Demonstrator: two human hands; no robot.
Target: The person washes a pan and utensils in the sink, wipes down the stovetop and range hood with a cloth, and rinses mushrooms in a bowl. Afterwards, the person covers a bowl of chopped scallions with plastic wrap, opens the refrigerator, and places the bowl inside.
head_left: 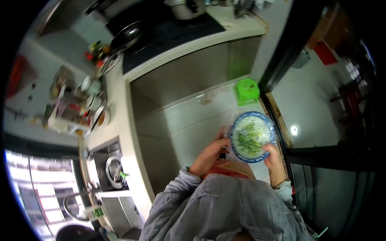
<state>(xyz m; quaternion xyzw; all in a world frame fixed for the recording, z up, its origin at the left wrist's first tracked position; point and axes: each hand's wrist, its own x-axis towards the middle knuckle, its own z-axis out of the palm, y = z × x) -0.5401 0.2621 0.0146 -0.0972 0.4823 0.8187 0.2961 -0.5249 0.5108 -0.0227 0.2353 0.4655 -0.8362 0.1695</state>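
A blue-rimmed plate point(237, 149) holds chopped green vegetables point(250, 138) and is held up in front of my body. Clear plastic wrap point(230, 127) stretches over it and sticks out past its left side. My right hand point(273, 158) grips the lower right rim, thumb on top. At the left edge of the plate, my left hand point(212, 153) has its fingers curled on the loose wrap. Some of its fingertips are hidden by the plate and the film.
A green plastic stool point(247, 91) stands on the floor by the dark door frame point(281, 52). The counter point(177, 47) carries a black stove point(169, 32) with a pan point(130, 35) and a pot point(187, 9). A sink point(124, 213) lies at left.
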